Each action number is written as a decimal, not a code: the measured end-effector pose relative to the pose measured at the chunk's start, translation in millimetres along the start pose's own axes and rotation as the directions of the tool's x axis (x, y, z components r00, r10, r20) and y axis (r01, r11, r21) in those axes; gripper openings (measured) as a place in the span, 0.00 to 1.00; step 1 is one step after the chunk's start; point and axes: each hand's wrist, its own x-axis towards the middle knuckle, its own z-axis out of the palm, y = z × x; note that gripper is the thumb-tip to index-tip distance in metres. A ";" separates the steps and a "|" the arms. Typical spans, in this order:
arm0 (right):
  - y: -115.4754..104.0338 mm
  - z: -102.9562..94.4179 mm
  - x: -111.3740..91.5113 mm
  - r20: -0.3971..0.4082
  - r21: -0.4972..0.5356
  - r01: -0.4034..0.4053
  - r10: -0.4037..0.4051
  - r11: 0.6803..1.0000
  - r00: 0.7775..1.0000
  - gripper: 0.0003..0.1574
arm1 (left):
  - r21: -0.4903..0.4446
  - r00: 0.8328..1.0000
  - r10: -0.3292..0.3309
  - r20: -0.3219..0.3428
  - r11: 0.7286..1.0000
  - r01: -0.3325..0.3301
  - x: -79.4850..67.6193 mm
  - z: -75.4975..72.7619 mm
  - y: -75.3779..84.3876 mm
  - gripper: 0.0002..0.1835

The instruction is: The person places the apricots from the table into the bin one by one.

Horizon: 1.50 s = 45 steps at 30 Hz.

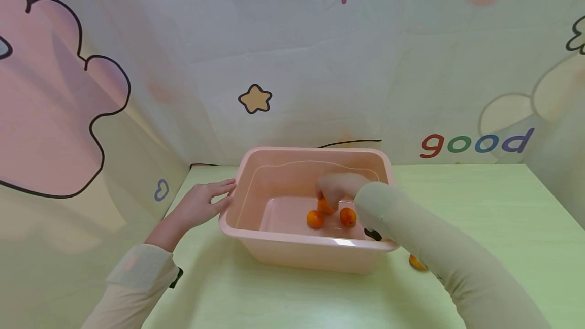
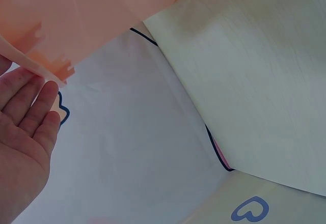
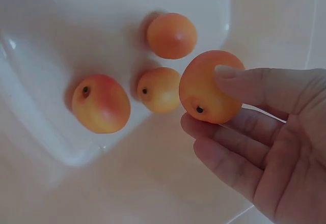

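Observation:
A pink plastic basin point(image 1: 299, 255) stands on the table. Over its inside, my right hand point(image 1: 340, 187) pinches an apricot-like fruit point(image 3: 211, 89), orange with a red blush, between thumb and fingers. Beneath it, more such fruits lie on the basin floor: a red-blushed apricot point(image 3: 102, 103), a yellower apricot point(image 3: 160, 90) and an orange apricot point(image 3: 171, 35). My left hand point(image 1: 201, 207) touches the basin's left rim with fingers nearly straight; in the left wrist view its fingertips point(image 2: 49, 89) are right at the rim's edge.
Another orange fruit point(image 1: 418, 263) lies on the pale green table point(image 1: 475, 207), right of the basin and partly hidden by my right sleeve point(image 1: 439, 237). A printed cloth point(image 1: 311, 90) with a star and the word "good" hangs behind the table.

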 end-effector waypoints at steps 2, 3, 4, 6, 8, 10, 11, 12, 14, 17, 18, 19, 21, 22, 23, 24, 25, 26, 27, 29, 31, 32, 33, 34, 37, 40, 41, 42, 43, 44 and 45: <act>-0.5 0.8 1.9 0.007 -0.057 0.039 -0.039 0.998 0.999 0.19 | 0.004 1.000 0.001 -0.001 1.000 -0.001 0.3 0.5 -0.4 0.24; -0.8 1.0 3.0 0.006 -0.076 0.049 -0.049 0.996 0.999 0.20 | 0.005 1.000 0.003 -0.002 1.000 -0.003 0.4 0.8 -0.6 0.24; -0.9 1.0 4.0 0.002 -0.082 0.050 -0.050 0.995 0.999 0.22 | 0.006 1.000 0.005 -0.002 1.000 -0.005 0.6 0.9 -0.8 0.24; -0.8 1.3 6.3 -0.012 -0.079 0.024 -0.025 0.997 1.000 0.23 | 0.007 1.000 0.007 -0.002 1.000 -0.007 0.9 1.2 -1.2 0.24; -0.4 1.2 8.7 -0.024 -0.061 -0.008 0.006 0.998 1.000 0.23 | 0.007 1.000 0.007 -0.002 1.000 -0.007 1.1 1.4 -1.4 0.24; -0.3 1.2 10.5 -0.032 -0.074 -0.017 0.015 0.997 0.999 0.22 | 0.006 1.000 0.006 -0.002 1.000 -0.006 1.4 1.3 -1.2 0.24; -0.2 1.3 11.2 -0.026 -0.098 0.000 -0.002 0.995 1.000 0.22 | 0.004 1.000 0.006 -0.002 1.000 -0.006 1.5 1.2 -0.9 0.24; -0.2 1.3 11.8 -0.020 -0.114 0.012 -0.014 0.993 1.000 0.23 | 0.003 1.000 0.005 -0.002 1.000 -0.005 1.5 1.1 -0.6 0.24; -0.3 1.7 12.0 -0.025 -0.111 0.003 -0.006 0.994 1.000 0.24 | 0.004 1.000 0.005 -0.003 1.000 -0.005 1.8 0.8 0.3 0.24; -0.4 2.3 11.9 -0.025 -0.100 -0.002 -0.001 0.995 1.000 0.23 | 0.010 1.000 0.012 -0.006 1.000 -0.012 2.0 0.3 1.5 0.24; -0.6 2.6 11.9 -0.032 -0.084 -0.017 0.014 0.996 0.999 0.22 | 0.014 1.000 0.015 -0.008 1.000 -0.015 2.0 0.2 1.8 0.24; -1.0 2.7 11.8 -0.037 -0.073 -0.028 0.025 0.997 0.999 0.20 | 0.016 1.000 0.018 -0.010 1.000 -0.018 2.1 0.2 2.3 0.24; -1.4 1.8 11.6 -0.021 -0.085 -0.018 0.016 0.996 1.000 0.18 | 0.020 1.000 0.022 -0.012 1.000 -0.022 2.3 0.2 2.7 0.24; -1.6 0.8 11.3 -0.018 -0.088 -0.014 0.013 0.996 1.000 0.18 | 0.020 1.000 0.022 -0.012 1.000 -0.022 2.3 0.2 2.9 0.24; -2.0 -0.5 10.4 -0.011 -0.098 -0.002 0.001 0.995 1.000 0.18 | 0.021 1.000 0.022 -0.011 1.000 -0.021 2.4 0.2 2.8 0.24; -2.0 -1.9 9.2 -0.014 -0.078 -0.017 0.016 0.997 1.000 0.18 | 0.020 1.000 0.019 -0.010 1.000 -0.019 2.4 0.1 3.1 0.24; -2.6 -3.9 7.8 -0.008 -0.084 -0.010 0.010 0.996 1.000 0.19 | 0.020 1.000 0.017 -0.008 1.000 -0.017 2.4 0.1 3.1 0.24; -3.3 -6.0 6.5 -0.001 -0.092 -0.003 0.003 0.996 1.000 0.19 | 0.019 1.000 0.015 -0.006 1.000 -0.015 2.5 0.1 3.0 0.24; -4.4 -7.8 4.6 -0.004 -0.073 -0.019 0.019 0.997 1.000 0.20 | 0.020 1.000 0.013 -0.004 1.000 -0.013 2.5 0.0 3.1 0.24; -10.0 -11.8 1.9 0.044 -0.190 0.058 -0.050 0.980 0.998 0.20 | 0.019 1.000 0.009 -0.001 1.000 -0.009 2.3 -0.3 2.9 0.24; -17.4 -16.3 0.1 0.118 -0.356 0.195 -0.163 0.914 0.979 0.21 | 0.020 1.000 0.008 -0.003 1.000 -0.008 2.0 -0.5 3.0 0.24; -21.2 -19.1 -0.7 0.151 -0.437 0.261 -0.216 0.861 0.965 0.21 | 0.017 1.000 0.007 -0.004 1.000 -0.006 1.7 -0.8 3.2 0.24; -24.9 -22.1 -1.6 0.182 -0.515 0.330 -0.276 0.791 0.944 0.21 | 0.016 1.000 0.007 -0.004 1.000 -0.007 1.3 -1.0 3.3 0.24; -28.7 -25.4 -2.3 0.210 -0.593 0.403 -0.349 0.697 0.913 0.21 | 0.014 1.000 0.005 -0.003 1.000 -0.005 0.9 -1.2 3.7 0.24; -33.2 -37.2 -8.3 0.223 -0.669 0.461 -0.434 0.583 0.873 0.21 | 0.011 1.000 0.001 -0.002 1.000 -0.001 -0.3 -1.3 4.1 0.24; -31.5 -50.7 -17.3 0.213 -0.688 0.500 -0.513 0.526 0.832 0.20 | 0.013 1.000 0.000 -0.001 1.000 0.000 -1.0 -1.0 4.3 0.24; -29.4 -55.9 -20.6 0.213 -0.687 0.518 -0.541 0.509 0.813 0.20 | 0.015 1.000 0.001 -0.002 1.000 -0.001 -1.1 -0.9 4.1 0.24; -26.9 -61.0 -23.4 0.213 -0.689 0.536 -0.571 0.488 0.793 0.19 | 0.016 1.000 0.003 -0.002 1.000 -0.003 -1.1 -0.8 4.1 0.24; -23.8 -66.3 -26.3 0.215 -0.686 0.558 -0.603 0.466 0.768 0.19 | 0.014 1.000 0.004 -0.002 1.000 -0.004 -1.2 -0.8 4.3 0.24; -20.4 -71.0 -29.4 0.205 -0.679 0.567 -0.622 0.465 0.756 0.19 | 0.012 1.000 0.003 -0.001 1.000 -0.003 -1.2 -0.8 4.4 0.24; -16.5 -75.8 -32.2 0.197 -0.666 0.580 -0.640 0.469 0.743 0.19 | 0.010 1.000 0.003 0.000 1.000 -0.003 -1.2 -0.8 4.2 0.24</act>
